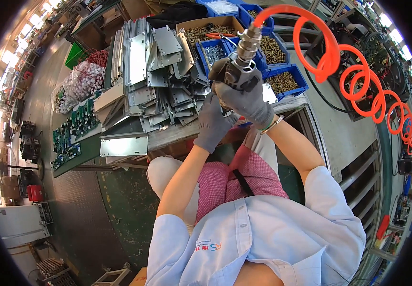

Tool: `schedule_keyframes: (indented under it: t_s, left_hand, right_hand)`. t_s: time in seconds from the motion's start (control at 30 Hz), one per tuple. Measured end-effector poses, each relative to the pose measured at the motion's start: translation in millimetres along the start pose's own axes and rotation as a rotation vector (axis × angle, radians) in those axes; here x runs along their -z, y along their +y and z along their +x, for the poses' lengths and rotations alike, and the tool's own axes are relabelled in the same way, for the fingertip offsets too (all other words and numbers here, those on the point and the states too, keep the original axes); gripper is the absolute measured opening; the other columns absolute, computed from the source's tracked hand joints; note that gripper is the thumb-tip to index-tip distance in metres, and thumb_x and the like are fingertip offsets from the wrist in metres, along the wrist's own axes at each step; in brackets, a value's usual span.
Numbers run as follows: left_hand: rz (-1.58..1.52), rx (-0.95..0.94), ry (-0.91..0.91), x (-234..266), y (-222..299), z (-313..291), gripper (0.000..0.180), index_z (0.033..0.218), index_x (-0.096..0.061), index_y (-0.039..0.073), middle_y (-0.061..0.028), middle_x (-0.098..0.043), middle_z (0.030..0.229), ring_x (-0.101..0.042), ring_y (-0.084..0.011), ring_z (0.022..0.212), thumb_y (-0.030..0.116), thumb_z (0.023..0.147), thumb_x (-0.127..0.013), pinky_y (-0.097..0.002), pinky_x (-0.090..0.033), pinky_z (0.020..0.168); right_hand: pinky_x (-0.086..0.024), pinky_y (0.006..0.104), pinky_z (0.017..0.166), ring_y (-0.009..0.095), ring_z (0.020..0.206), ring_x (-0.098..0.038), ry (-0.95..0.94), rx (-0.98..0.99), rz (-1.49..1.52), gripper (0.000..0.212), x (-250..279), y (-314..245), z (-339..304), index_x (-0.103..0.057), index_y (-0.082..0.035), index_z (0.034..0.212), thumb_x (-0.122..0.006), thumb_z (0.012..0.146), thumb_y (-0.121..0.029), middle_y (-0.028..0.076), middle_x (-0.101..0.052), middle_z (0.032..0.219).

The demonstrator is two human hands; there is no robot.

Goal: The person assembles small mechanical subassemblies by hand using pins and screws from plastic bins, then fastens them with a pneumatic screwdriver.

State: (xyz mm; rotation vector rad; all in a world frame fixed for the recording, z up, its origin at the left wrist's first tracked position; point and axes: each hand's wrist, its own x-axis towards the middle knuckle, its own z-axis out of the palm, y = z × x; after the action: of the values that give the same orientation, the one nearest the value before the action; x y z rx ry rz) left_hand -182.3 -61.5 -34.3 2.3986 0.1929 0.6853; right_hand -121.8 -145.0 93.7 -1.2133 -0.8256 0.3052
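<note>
My right hand [246,100], in a grey glove, is wrapped round the dark body of an air-powered driver [242,71] at the front edge of the workbench. A metal coupling [249,44] tops the tool and joins it to an orange coiled air hose [330,52]. Just left of and below it, my gloved left hand [211,121] is closed near the tool's lower end. What its fingertips hold is hidden behind the tool and my right hand. Beside my left hand lie stacked bent sheet-metal plates [168,90].
Blue bins [287,90] of brass-coloured and silver screws stand behind my hands, next to a cardboard box [206,21] of fasteners. One flat metal plate [124,146] rests at the bench's front left. Green circuit boards [75,124] and bagged white parts [82,83] sit farther left.
</note>
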Motion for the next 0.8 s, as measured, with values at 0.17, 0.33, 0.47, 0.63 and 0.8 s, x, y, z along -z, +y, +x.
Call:
schedule_keyframes:
  t_s: [0.17, 0.33, 0.47, 0.63, 0.8]
  left_hand:
    - [-0.138, 0.108, 0.057, -1, 12, 4, 0.063, 0.112, -0.052, 0.002, -0.0159, -0.054, 0.107, -0.059, -0.0337, 0.092, 0.030, 0.062, -0.080, -0.0405, -0.050, 0.077]
    - [-0.181, 0.087, 0.154, -1, 11, 5, 0.061, 0.110, -0.055, 0.004, -0.0159, -0.055, 0.105, -0.059, -0.0339, 0.092, 0.032, 0.062, -0.080, -0.0411, -0.049, 0.077]
    - [-0.115, 0.024, 0.128, -5, 3, 3, 0.065, 0.113, -0.052, 0.003, -0.0166, -0.056, 0.102, -0.058, -0.0340, 0.093, 0.030, 0.061, -0.081, -0.0408, -0.049, 0.078]
    - [-0.121, -0.001, 0.166, 23, 16, 10, 0.048, 0.107, -0.057, 0.003, -0.0162, -0.059, 0.098, -0.060, -0.0319, 0.088, 0.023, 0.068, -0.076, -0.0393, -0.049, 0.075]
    - [-0.057, 0.112, -0.023, 34, 11, 23, 0.014, 0.089, -0.065, 0.009, -0.0144, -0.061, 0.080, -0.062, -0.0312, 0.072, 0.016, 0.078, -0.061, -0.0405, -0.050, 0.067]
  right_hand:
    - [-0.048, 0.0239, 0.070, 0.008, 0.074, -0.056, -0.028, -0.018, -0.053, 0.022, -4, -1, 4, -0.058, 0.000, 0.093, -0.063, 0.071, -0.002, 0.002, -0.060, 0.083]
    - [-0.048, 0.0239, 0.070, 0.007, 0.075, -0.055, -0.089, -0.062, -0.053, 0.022, -5, 1, 8, -0.058, 0.000, 0.093, -0.062, 0.071, -0.001, 0.002, -0.060, 0.084]
    - [-0.048, 0.0240, 0.070, 0.007, 0.077, -0.055, -0.067, 0.041, -0.023, 0.024, -2, 3, 5, -0.060, 0.000, 0.095, -0.061, 0.071, 0.001, 0.002, -0.061, 0.084]
    - [-0.039, 0.0199, 0.053, 0.005, 0.062, -0.047, 0.060, 0.024, -0.087, 0.022, 13, -37, -22, -0.054, -0.004, 0.098, -0.048, 0.080, 0.007, 0.003, -0.055, 0.076]
    - [-0.042, 0.0314, 0.061, 0.015, 0.060, -0.043, -0.176, 0.222, -0.065, 0.029, 74, -39, -98, -0.040, -0.007, 0.107, -0.057, 0.083, -0.008, 0.007, -0.043, 0.073]
